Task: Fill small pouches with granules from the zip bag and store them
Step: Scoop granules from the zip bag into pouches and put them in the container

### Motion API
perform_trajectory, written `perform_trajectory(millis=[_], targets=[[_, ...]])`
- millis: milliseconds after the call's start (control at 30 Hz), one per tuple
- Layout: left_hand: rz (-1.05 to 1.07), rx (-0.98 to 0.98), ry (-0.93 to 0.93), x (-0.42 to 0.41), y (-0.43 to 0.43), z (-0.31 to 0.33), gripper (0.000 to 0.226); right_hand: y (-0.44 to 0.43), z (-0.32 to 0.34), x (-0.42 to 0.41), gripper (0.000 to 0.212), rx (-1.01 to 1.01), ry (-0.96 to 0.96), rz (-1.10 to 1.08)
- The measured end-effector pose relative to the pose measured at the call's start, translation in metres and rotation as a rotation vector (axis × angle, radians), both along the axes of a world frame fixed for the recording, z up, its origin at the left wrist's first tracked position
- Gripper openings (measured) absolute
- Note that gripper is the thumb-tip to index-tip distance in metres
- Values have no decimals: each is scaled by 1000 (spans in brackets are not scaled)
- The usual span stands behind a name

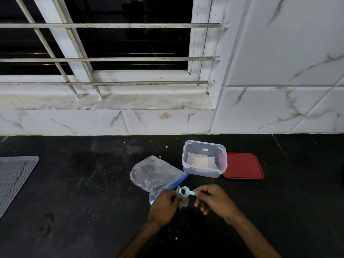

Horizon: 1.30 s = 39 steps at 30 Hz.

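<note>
Right hand [214,199] pinches teal scoop [185,191] handle, dark granules in bowl. Left hand [164,203] fingers closed on small pouch [183,202], near zip bag [155,174]. Keep pouch mouth wide under scoop, tip slowly. Container [203,171] waits far right.

Both hands [164,205] [214,200] close together, fingers pinched

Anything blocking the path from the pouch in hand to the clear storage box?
Nothing visible. The small pouch is in the left hand; bare counter lies between it and the open clear box. The red lid sits off, beside the box.
</note>
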<state>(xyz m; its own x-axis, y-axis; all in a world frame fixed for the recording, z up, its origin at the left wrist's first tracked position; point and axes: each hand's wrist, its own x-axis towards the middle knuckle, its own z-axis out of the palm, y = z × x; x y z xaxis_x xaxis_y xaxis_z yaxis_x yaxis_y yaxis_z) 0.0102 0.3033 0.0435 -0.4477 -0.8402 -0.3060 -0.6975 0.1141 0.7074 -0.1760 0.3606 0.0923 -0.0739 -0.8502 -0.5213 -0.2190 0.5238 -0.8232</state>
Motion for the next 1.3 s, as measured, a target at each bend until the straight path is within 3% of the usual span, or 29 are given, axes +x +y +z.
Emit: perform_trajectory(millis=[100, 233, 433, 567, 733, 833, 900, 1000, 1067, 1167, 1300], targets=[[-21, -52, -52, -3, 0, 2, 21, 0, 1, -11, 17, 18, -96, -79], [-51, -160, -142, -9, 2, 4, 24, 2, 2, -12, 17, -35, -43, -42], [69, 171, 81, -11, -4, -11, 28, 10, -6, 2, 24, -252, 519, 307], [115, 270, 176, -8, -5, -25, 27, 12, -12, 12, 45, -309, 940, 658], [209, 390, 299, -7, -7, -22, 27, 23, -33, 16, 68, -426, 1100, 683], [218, 392, 294, -6, -6, -15, 26, 27, -42, 17, 63, -415, 967, 557], [187, 326, 228, -6, -5, -11, 26, 27, -36, 20, 47, -438, 798, 296], [67, 120, 84, -7, -3, -8, 28, 20, -25, 18, 28, -286, 294, -157], [-9, 50, -5, -9, -2, -6, 28, 13, -22, 13, 22, -190, 36, -321], [-86, -16, -108, -12, 0, -7, 33, 6, -20, 6, 20, -135, -148, -379], [-44, -161, -192, -13, -1, -2, 35, 2, -23, 3, 18, -112, -190, -389]])
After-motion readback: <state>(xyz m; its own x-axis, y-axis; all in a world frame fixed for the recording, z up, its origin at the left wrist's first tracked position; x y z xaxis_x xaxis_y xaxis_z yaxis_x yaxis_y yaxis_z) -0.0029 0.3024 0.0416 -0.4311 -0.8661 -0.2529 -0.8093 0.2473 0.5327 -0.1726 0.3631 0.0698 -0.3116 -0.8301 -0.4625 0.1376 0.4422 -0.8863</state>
